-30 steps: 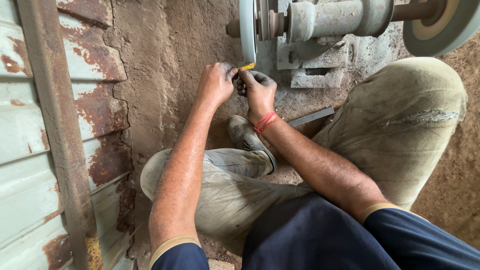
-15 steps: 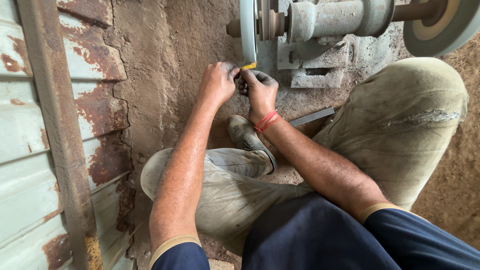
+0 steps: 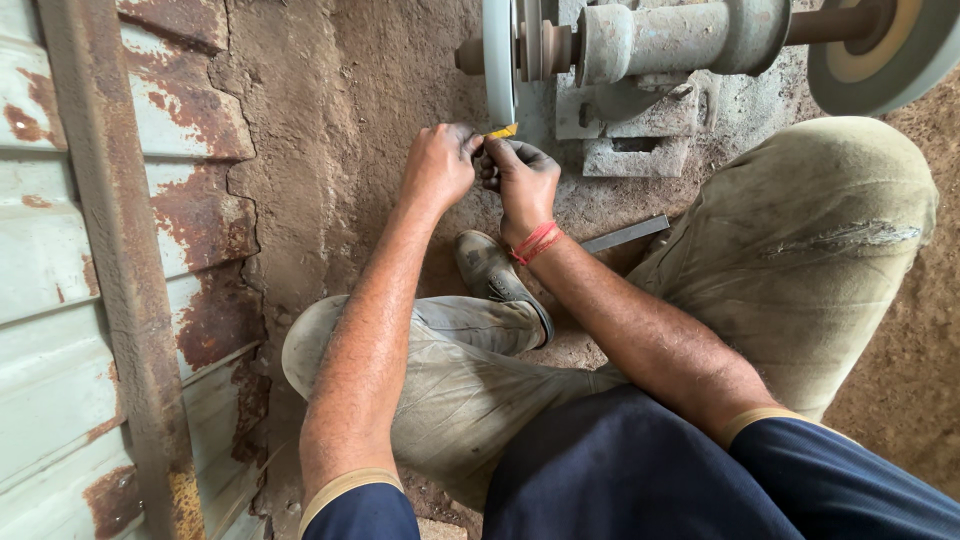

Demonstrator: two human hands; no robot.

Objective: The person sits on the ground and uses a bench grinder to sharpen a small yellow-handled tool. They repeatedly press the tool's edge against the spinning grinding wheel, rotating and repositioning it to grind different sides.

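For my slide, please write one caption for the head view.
Both hands, left hand and right hand, press a small yellow piece against a grinding wheel.

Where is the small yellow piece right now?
In the head view, top centre: the small yellow piece is pinched between the left hand and right hand, against the lower edge of the grinding wheel.
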